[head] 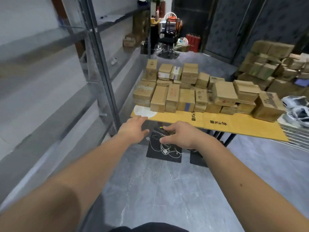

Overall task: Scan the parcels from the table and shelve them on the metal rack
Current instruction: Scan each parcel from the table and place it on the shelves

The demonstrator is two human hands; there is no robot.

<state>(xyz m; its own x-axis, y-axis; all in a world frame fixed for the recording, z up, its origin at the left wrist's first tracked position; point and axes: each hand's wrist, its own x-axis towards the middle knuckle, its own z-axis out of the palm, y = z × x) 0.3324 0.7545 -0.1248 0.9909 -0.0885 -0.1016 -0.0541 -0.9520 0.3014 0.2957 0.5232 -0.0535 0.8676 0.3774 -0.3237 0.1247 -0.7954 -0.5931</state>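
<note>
Several brown cardboard parcels are stacked in rows on a table covered by a yellow cardboard sheet. The grey metal rack runs along the left, its near shelves bare. Both my arms reach forward toward the table's near edge. My left hand is open with straight fingers, just short of the table's front left corner and touching nothing. My right hand grips a small black scanner whose front end sticks out to the left of the fingers. Most of the scanner is hidden by the hand.
White cables lie on a black mat on the floor under the table. More cartons are piled at the right, with white bags beside the table's right end. An office chair stands far back.
</note>
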